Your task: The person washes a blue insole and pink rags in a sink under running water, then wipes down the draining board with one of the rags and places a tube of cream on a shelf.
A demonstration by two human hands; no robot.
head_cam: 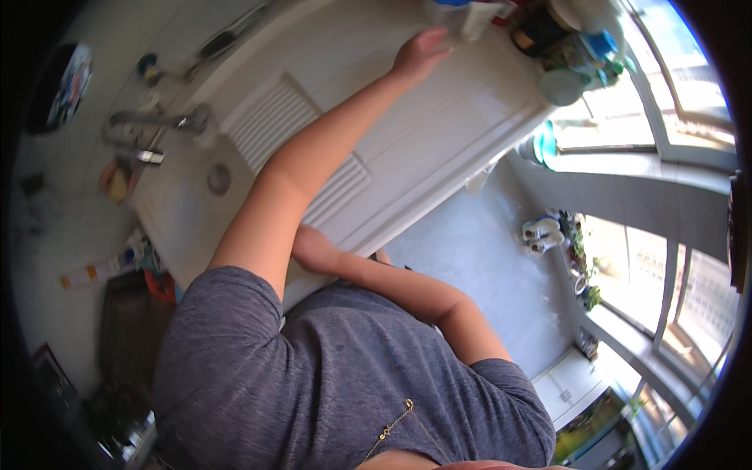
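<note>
My left hand point(420, 56) reaches across the pale laundry sink counter point(423, 129), its blurred fingers partly curled close to a white tube point(479, 22) and a blue-topped container point(447, 9) at the top edge. Whether it holds anything is unclear. My right hand point(315, 249) is low at the counter's near side, beside the ribbed washboard point(343, 191). My left upper arm hides its fingers. Left of the washboard lies the sink basin point(185, 217) with a round drain point(218, 179), below a metal faucet point(188, 120).
Bottles and tubs, including a blue-capped bottle point(596, 47), crowd the counter's far right corner by the windows. A teal container point(546, 144) stands on the sill. White shoes point(543, 235) and potted plants point(590, 296) line the wall. A dark brush point(220, 44) is at upper left.
</note>
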